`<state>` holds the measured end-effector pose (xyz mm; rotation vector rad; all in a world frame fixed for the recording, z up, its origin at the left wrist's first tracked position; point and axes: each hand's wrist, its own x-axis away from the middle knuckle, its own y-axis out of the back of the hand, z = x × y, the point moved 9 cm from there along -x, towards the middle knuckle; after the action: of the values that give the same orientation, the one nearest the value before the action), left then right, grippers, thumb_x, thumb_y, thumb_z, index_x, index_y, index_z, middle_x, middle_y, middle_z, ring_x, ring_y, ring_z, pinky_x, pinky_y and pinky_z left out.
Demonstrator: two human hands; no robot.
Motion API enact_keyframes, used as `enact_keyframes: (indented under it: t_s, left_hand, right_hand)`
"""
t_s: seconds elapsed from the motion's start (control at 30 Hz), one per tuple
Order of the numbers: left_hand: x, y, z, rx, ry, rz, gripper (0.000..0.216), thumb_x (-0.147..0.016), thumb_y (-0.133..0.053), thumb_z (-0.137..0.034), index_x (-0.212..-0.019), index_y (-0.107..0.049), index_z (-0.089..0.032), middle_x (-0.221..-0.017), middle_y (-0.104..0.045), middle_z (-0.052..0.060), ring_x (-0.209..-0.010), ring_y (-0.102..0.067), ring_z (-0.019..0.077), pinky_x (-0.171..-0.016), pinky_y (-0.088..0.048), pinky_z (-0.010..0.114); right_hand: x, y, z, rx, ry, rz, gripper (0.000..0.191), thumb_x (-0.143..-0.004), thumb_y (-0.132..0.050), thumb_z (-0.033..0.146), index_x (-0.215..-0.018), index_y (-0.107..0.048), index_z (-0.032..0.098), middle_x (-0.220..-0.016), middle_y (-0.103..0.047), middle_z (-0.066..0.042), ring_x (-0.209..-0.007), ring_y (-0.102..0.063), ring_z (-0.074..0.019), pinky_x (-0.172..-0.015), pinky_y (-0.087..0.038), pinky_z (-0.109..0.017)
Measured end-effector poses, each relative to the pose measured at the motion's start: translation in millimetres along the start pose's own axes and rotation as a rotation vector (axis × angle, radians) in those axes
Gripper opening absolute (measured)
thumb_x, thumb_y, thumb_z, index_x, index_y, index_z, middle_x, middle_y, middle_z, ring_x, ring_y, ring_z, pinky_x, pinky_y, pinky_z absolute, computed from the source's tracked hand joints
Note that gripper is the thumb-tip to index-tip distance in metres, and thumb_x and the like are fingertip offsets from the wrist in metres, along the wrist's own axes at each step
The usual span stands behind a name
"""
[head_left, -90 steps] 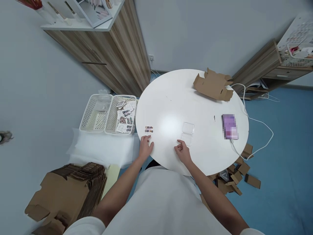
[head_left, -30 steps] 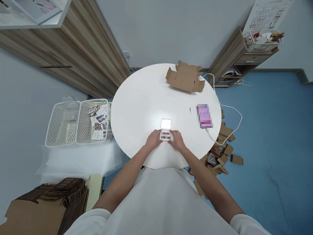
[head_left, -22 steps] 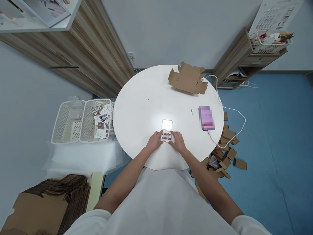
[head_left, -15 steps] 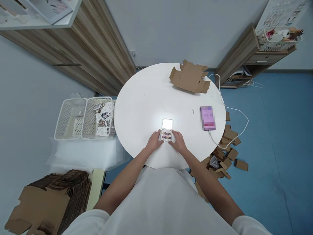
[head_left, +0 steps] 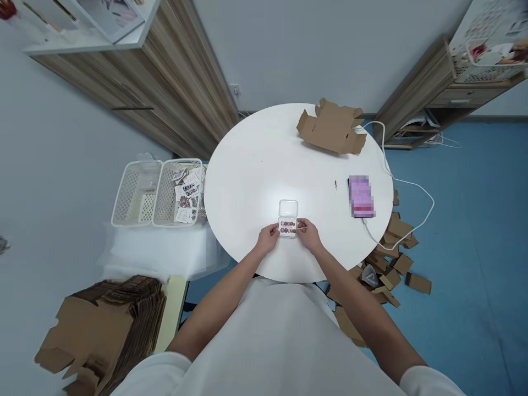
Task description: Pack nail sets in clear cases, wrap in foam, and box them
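Observation:
A small clear plastic case (head_left: 288,208) lies on the round white table (head_left: 256,170), its lid raised on the far side. Two rows of purple, orange and pale press-on nails (head_left: 287,226) show inside. At the case's left edge is my left hand (head_left: 268,239), fingers closed in a pinch against it. My right hand (head_left: 309,235) is pinched at the right edge, with a thin pale strip showing between thumb and fingers. Whether that strip belongs to the case I cannot tell.
An unfolded cardboard box (head_left: 332,129) and a blurred purple device (head_left: 362,197) with a white cable (head_left: 429,192) are on the table. Left are white baskets (head_left: 136,195) and stacked flat cardboard (head_left: 94,324). Small cardboard boxes (head_left: 398,234) litter the floor at right.
The view has shifted, so everything appears further right. My fingers have drawn into pinches at the case's sides. The bright glare on the lid is gone.

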<state>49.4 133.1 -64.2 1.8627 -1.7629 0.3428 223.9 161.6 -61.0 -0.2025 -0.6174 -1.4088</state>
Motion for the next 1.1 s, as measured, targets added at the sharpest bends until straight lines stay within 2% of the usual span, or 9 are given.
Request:
enact_keyframes:
  t_s: [0.2, 0.33, 0.43, 0.57, 0.7, 0.8, 0.93, 1.1]
  left_hand:
    - [24, 11, -8, 0.248, 0.017, 0.126, 0.033, -0.069, -0.061, -0.026, -0.101, -0.059, -0.017, -0.088, -0.060, 0.005, -0.071, -0.053, 0.0105, -0.065, -0.043, 0.025]
    - [39, 20, -19, 0.412, 0.028, 0.240, 0.042, -0.065, -0.067, -0.030, -0.104, -0.056, -0.017, -0.083, -0.061, 0.005, -0.074, -0.056, 0.0116, -0.068, -0.045, 0.027]
    - [46, 29, -32, 0.459, -0.005, 0.311, 0.043, -0.062, -0.070, -0.031, -0.101, -0.057, -0.017, -0.082, -0.060, 0.004, -0.074, -0.057, 0.0110, -0.069, -0.046, 0.026]
    - [51, 38, -47, 0.466, -0.025, 0.419, 0.042, -0.062, -0.071, -0.031, -0.098, -0.057, -0.017, -0.081, -0.061, 0.003, -0.072, -0.058, 0.0104, -0.069, -0.046, 0.026]
    - [58, 43, -51, 0.465, -0.009, 0.502, 0.044, -0.062, -0.072, -0.030, -0.100, -0.056, -0.016, -0.084, -0.062, 0.006, -0.070, -0.059, 0.0103, -0.068, -0.046, 0.026]
    - [60, 48, -50, 0.525, 0.011, 0.497, 0.051, -0.065, -0.070, -0.028, -0.110, -0.051, -0.019, -0.084, -0.063, 0.006, -0.068, -0.059, 0.0098, -0.068, -0.047, 0.027]
    - [61, 53, -47, 0.592, 0.009, 0.463, 0.052, -0.068, -0.067, -0.025, -0.116, -0.046, -0.020, -0.078, -0.062, 0.004, -0.068, -0.059, 0.0097, -0.070, -0.048, 0.028]
    - [64, 52, -45, 0.588, -0.008, 0.469, 0.048, -0.069, -0.067, -0.026, -0.113, -0.049, -0.020, -0.079, -0.062, 0.003, -0.070, -0.060, 0.0098, -0.071, -0.048, 0.027]
  right_hand:
    - [31, -6, 19, -0.228, 0.022, 0.030, 0.039, -0.060, -0.061, 0.026, -0.098, -0.055, 0.022, -0.089, -0.054, -0.001, -0.064, -0.052, -0.0092, -0.060, -0.043, -0.026]
    - [48, -6, 38, -0.326, 0.032, 0.065, 0.035, -0.065, -0.062, 0.036, -0.096, -0.057, 0.023, -0.086, -0.056, -0.001, -0.065, -0.053, -0.0097, -0.063, -0.044, -0.026]
    - [52, -11, 51, -0.405, -0.015, 0.106, 0.034, -0.068, -0.059, 0.044, -0.095, -0.059, 0.022, -0.088, -0.059, -0.004, -0.065, -0.055, -0.0112, -0.061, -0.046, -0.027]
    - [57, -30, 71, -0.460, -0.033, 0.180, 0.035, -0.074, -0.052, 0.049, -0.091, -0.061, 0.020, -0.093, -0.062, -0.007, -0.072, -0.060, -0.0159, -0.063, -0.049, -0.030]
    - [64, -34, 87, -0.499, 0.046, 0.109, 0.034, -0.074, -0.053, 0.042, -0.101, -0.057, 0.022, -0.098, -0.063, -0.007, -0.079, -0.061, -0.0174, -0.067, -0.051, -0.033]
    - [70, -34, 91, -0.496, 0.085, 0.077, 0.035, -0.073, -0.055, 0.040, -0.105, -0.054, 0.025, -0.104, -0.061, -0.006, -0.081, -0.061, -0.0164, -0.069, -0.051, -0.033]
    - [78, -40, 96, -0.544, 0.114, 0.117, 0.031, -0.073, -0.056, 0.039, -0.102, -0.054, 0.027, -0.114, -0.056, -0.005, -0.086, -0.060, -0.0164, -0.072, -0.051, -0.037]
    - [83, -48, 98, -0.581, 0.142, 0.134, 0.027, -0.071, -0.059, 0.035, -0.095, -0.057, 0.023, -0.104, -0.060, -0.006, -0.088, -0.060, -0.0177, -0.076, -0.049, -0.038]
